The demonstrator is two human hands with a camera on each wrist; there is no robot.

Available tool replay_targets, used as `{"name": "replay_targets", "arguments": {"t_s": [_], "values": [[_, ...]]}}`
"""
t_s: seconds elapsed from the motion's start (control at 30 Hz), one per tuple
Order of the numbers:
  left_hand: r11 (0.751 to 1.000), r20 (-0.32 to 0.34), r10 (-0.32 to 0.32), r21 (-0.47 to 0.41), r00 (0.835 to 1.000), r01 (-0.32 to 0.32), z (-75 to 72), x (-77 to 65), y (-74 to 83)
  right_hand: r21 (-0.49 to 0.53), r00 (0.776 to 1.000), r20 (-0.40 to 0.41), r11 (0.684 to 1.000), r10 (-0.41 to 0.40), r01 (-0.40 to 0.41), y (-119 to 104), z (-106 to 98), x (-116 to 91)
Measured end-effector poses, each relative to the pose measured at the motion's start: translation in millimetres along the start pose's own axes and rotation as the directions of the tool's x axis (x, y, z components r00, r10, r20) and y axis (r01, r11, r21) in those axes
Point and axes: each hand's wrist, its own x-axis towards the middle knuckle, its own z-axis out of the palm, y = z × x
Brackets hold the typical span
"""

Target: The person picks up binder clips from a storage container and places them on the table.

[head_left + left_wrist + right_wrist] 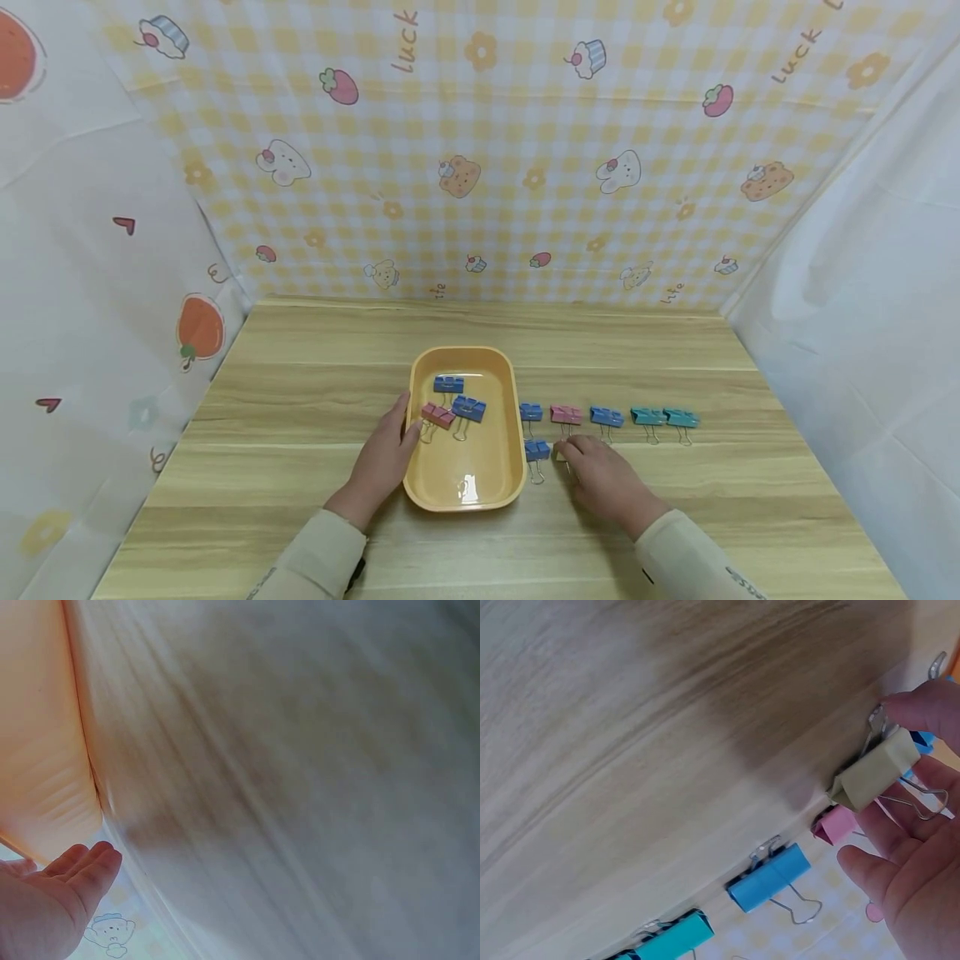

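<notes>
A yellow-orange tray (pixel 465 487) lies on the wooden table, with two blue binder clips (pixel 468 408) and one pink binder clip (pixel 438 415) inside. At its left side, my left hand (pixel 381 454) holds the wall, thumb at the rim and fingers along the outside; the left wrist view shows this hand (pixel 56 900) beside the orange wall. To the right of the tray, my right hand (pixel 603 475) pinches a khaki binder clip (pixel 877 769). The right wrist view has the thumb at one wire handle and the fingers behind the clip.
Right of the tray runs a row of binder clips: blue (pixel 531 412), pink (pixel 566 414), blue (pixel 606 417), then two teal ones (pixel 681 418). Another blue clip (pixel 537 451) lies nearer, close to the tray's right wall. A patterned cloth (pixel 480 167) hangs behind the table.
</notes>
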Motion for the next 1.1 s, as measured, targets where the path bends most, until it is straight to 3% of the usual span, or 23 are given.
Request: {"name": "replay_targets", "arguments": {"t_s": [0.47,0.67,0.97,1.1], "values": [[1.0,-0.012,0.014,-0.014,1.0,-0.014,-0.8,-2.5,2.6,0.028,1.0,-0.031,1.0,-0.003,0.004,-12.3,-22.7,0.7],[1.0,-0.009,0.007,-0.012,1.0,-0.007,-0.9,-2.2,2.2,0.071,0.999,-0.014,0.997,0.037,-0.036,-15.9,-34.9,4.9],[1.0,-0.012,0.005,-0.017,1.0,-0.005,-2.0,-3.8,3.9,0.039,0.991,-0.134,0.999,-0.017,0.022,-16.9,-44.7,17.8],[1.0,-0.015,0.005,-0.012,1.0,-0.005,-1.7,-3.7,3.6,0.041,0.989,-0.143,0.999,-0.024,0.031,-20.3,-49.0,25.5]]}}
